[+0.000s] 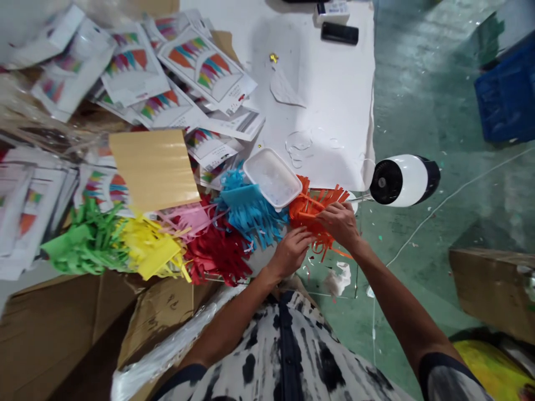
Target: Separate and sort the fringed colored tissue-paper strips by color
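Observation:
Both my hands work at a pile of orange fringed paper (311,206) near the table's right edge. My left hand (292,250) pinches the pile's lower strips with its fingers closed. Closed over the pile's right side is my right hand (340,223), gripping the strips. Left of the orange lie further fringed piles in a row: blue (246,209), red (217,250), pink (190,217), yellow (150,248) and green (83,242). A white plastic tray (272,177) rests on the blue and orange piles.
Several printed packets (200,61) with coloured fan pictures cover the table's far left. A tan card (152,167) lies over them. A white sheet (334,100) covers the table top, with a black remote (339,33) at its far end. A small white fan (403,179) and cardboard boxes (493,289) stand on the green floor.

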Demonstrator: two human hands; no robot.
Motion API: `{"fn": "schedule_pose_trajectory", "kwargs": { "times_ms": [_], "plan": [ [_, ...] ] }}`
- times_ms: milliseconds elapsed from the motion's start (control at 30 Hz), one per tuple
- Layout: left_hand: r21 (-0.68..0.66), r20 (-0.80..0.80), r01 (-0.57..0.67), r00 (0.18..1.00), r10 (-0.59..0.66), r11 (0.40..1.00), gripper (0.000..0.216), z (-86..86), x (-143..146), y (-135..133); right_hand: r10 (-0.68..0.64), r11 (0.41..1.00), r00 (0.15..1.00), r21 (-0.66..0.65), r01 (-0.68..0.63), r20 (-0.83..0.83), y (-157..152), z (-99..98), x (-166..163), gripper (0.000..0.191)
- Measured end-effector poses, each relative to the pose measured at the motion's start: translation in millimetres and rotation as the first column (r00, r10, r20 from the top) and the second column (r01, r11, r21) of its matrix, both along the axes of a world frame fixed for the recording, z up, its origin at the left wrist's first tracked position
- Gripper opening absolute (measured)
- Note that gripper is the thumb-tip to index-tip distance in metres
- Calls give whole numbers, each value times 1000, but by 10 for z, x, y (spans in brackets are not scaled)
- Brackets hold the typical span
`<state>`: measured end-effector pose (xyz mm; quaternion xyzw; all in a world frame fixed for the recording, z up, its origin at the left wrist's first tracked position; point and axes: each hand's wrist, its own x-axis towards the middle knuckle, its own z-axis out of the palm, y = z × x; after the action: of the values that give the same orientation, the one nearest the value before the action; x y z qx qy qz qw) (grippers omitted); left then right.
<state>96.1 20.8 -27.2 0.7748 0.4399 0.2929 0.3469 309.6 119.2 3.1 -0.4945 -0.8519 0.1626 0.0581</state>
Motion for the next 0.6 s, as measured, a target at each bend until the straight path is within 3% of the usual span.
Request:
{"fn": "schedule_pose_trajectory", "kwargs": {
  "times_ms": [133,300,400,600],
  "plan": [
    [-43,117,-177,976,181,983,30,155,-123,-25,50,998,995,-39,-54,-87,-2,86,17,25],
    [-83,110,-439,888,446,895,28,221,-238,69,-154,984,931,-134,115,-332,-76,105,7,23],
    [-97,97,-477,869,485,874,28,213,-255,114,-251,966,859,-178,190,-447,-101,113,1,22],
    [-53,107,-497,860,499,866,31,228,-224,136,-271,960,788,-219,176,-552,-83,188,-9,23]
  ]
}}
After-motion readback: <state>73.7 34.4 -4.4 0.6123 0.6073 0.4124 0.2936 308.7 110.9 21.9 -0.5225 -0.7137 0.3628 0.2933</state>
